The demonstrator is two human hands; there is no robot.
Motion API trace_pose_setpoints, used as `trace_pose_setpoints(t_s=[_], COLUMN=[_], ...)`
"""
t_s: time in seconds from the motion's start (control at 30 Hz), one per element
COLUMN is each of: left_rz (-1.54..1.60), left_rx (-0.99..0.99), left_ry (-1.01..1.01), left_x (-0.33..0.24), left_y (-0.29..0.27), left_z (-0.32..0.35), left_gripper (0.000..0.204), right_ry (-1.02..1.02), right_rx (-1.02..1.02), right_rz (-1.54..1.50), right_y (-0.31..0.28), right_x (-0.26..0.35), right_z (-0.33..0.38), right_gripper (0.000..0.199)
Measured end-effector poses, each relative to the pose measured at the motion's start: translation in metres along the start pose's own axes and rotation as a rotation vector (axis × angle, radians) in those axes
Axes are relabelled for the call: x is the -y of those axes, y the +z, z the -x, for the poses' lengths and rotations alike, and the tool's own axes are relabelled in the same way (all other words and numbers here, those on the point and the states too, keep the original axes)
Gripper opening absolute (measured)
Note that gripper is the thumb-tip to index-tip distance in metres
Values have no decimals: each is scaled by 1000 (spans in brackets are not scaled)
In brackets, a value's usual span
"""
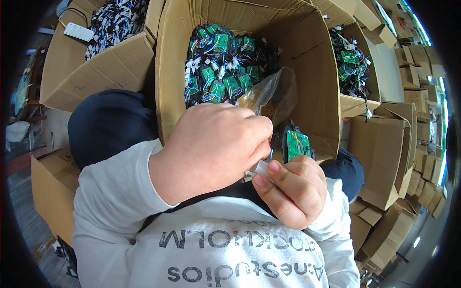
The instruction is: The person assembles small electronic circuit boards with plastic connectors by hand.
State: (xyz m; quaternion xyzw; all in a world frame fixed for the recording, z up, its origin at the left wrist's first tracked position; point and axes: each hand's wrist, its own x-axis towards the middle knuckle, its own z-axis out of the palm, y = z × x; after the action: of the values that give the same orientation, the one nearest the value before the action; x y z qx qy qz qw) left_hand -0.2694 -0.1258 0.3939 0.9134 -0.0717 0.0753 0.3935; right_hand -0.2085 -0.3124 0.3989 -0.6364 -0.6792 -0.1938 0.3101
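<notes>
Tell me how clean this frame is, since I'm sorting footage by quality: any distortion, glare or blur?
Head view: strong fisheye bending of the cardboard box edges, black vignette at the corners, bright washed-out glare upper right; the hands, left hand and right hand, are close and slightly soft.

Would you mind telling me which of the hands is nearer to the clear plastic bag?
Left. The left hand lies right against the clear plastic bag; the right hand sits lower, pinching a white connector.

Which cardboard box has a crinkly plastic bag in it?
The big middle box, right in front of the hands. A clear plastic bag lies on its green circuit boards; the boxes on either side show none.
</notes>
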Motion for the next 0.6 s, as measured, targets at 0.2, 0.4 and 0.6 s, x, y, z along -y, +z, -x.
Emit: trace_pose_setpoints(t_s=[0.2,0.4,0.6], left_rz=[-16,165,320], left_rx=[-18,-20,38], left_ry=[19,-7,-72], left_x=[0,-4,-6], left_y=[0,-6,-7], left_z=[0,-6,-6], left_gripper=[17,22,30], right_ry=[5,2,31], right_rx=[-33,-63,-75], right_rz=[-42,-93,-55], right_y=[2,-6,-10], right_x=[-1,-8,-6], right_z=[0,4,4], right_gripper=[25,29,29])
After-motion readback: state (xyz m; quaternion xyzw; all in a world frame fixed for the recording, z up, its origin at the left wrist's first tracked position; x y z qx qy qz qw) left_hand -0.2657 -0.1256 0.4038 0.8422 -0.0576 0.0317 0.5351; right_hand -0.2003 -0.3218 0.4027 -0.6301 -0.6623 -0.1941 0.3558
